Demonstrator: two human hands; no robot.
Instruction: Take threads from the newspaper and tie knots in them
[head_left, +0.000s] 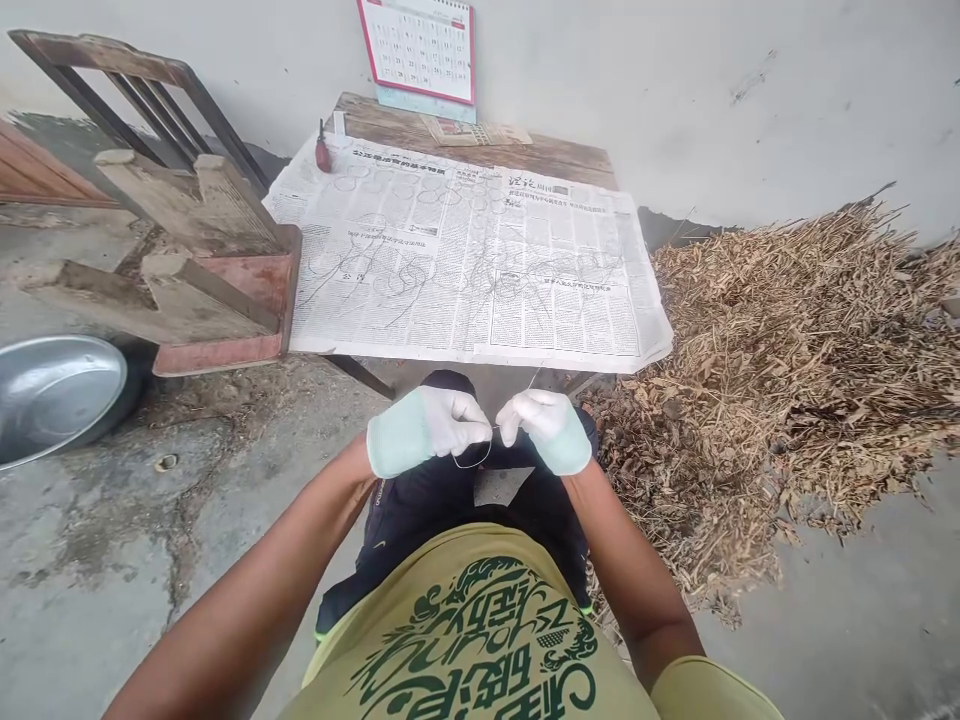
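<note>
My left hand (446, 422) and my right hand (538, 420), both in white gloves with pale green cuffs, meet above my lap in front of the table. Each is closed in a pinch on one thin wire (474, 464). The wire bends in a loop below my left fingers, and its other end sticks up past my right hand. On the newspaper (450, 340) ahead lie several loose, curled wires (409, 275) and, along the top, several small wire rings (345, 184). A red-handled pointed tool (322, 152) rests at the newspaper's upper left corner.
The newspaper covers most of a wooden table (585, 158) by the wall. A desk calendar (424, 50) stands at its back. To the left are an upturned wooden stool (225, 290), a chair (135, 60) and a metal basin (60, 390). Dry stalks (810, 350) are heaped on the right.
</note>
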